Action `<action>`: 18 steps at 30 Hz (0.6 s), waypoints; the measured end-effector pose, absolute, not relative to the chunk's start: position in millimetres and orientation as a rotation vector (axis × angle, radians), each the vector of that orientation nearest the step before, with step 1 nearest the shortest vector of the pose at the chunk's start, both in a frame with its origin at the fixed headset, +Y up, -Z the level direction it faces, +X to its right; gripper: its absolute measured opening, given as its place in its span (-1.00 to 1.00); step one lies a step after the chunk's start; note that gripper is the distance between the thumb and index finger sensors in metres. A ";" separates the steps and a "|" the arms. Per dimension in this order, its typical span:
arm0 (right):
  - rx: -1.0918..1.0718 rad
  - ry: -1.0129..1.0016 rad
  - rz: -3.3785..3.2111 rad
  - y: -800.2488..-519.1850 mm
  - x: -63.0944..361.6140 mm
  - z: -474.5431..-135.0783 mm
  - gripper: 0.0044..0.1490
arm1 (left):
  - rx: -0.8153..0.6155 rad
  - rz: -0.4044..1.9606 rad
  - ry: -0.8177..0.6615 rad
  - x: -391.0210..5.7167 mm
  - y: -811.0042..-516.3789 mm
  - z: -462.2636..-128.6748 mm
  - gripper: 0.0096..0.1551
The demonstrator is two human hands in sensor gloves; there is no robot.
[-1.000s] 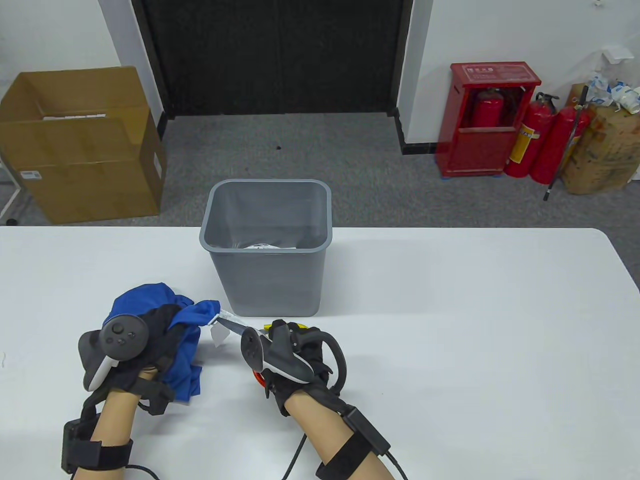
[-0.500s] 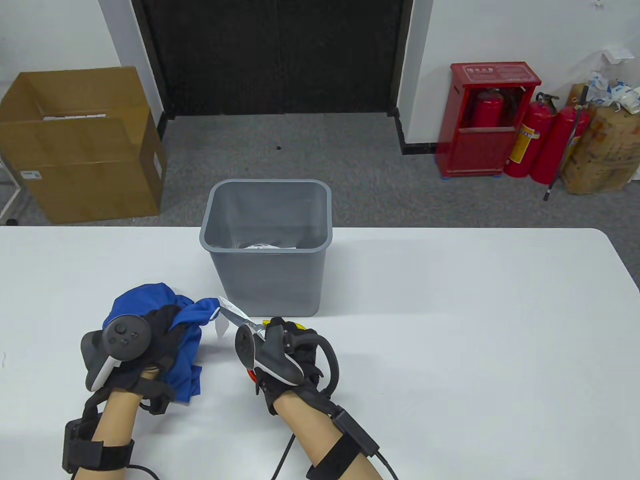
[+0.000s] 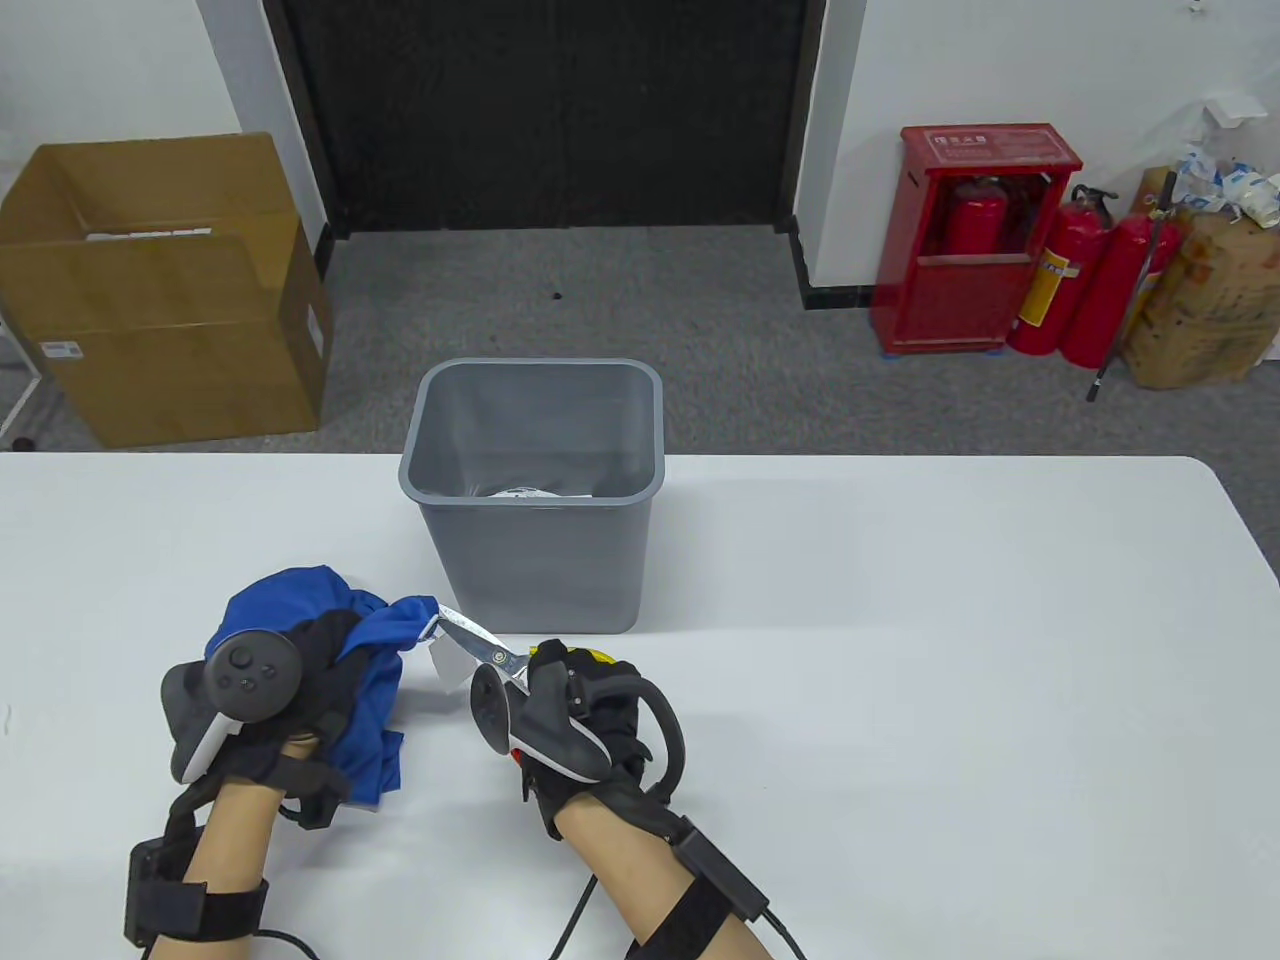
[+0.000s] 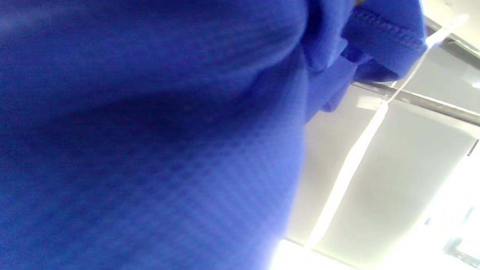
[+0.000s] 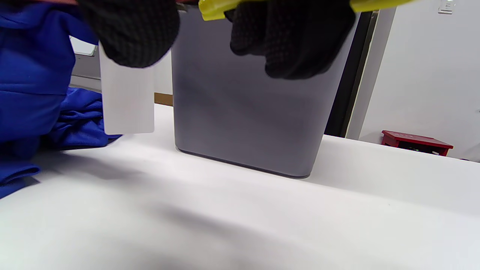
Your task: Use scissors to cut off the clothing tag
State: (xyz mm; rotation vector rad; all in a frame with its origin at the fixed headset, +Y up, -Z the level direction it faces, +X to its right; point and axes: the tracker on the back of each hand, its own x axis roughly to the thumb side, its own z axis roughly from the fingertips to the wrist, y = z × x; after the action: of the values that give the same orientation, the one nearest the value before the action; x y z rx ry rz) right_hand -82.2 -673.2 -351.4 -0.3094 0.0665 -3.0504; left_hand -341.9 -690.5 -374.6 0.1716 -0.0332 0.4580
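Note:
My left hand (image 3: 290, 690) grips a bunched blue garment (image 3: 365, 640) and holds it just above the table; the cloth fills the left wrist view (image 4: 150, 135). A white tag (image 3: 447, 662) hangs from the garment's right tip; it shows in the right wrist view (image 5: 127, 101) too. My right hand (image 3: 585, 715) grips scissors (image 3: 475, 640) with yellow handles (image 5: 217, 9). The blades point up-left and their tips meet at the tag's string by the cloth tip.
A grey bin (image 3: 540, 490) stands on the white table (image 3: 900, 650) just behind the scissors, with white scraps inside. Beyond the table are a cardboard box (image 3: 160, 290) and a red extinguisher cabinet (image 3: 975, 240).
My right hand has shifted a little left and the scissor blades have swung up to the tag's string at the cloth tip. The left hand and garment have barely moved.

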 end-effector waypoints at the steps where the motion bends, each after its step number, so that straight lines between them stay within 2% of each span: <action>1: -0.309 0.066 -3.050 -673.0 -82.1 -351.3 0.01 | 0.172 0.458 -0.033 -341.9 -690.5 -374.6 -0.47; 18: -0.298 0.024 -3.038 -669.4 -81.0 -349.1 0.01 | 0.176 0.458 -0.030 -342.0 -690.1 -374.2 -0.47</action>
State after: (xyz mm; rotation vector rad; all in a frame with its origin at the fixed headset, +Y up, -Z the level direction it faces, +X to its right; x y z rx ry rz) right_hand -81.0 -669.4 -349.1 -0.2979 0.0244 -3.0382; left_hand -342.0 -690.1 -374.2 0.1760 -0.0298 0.4577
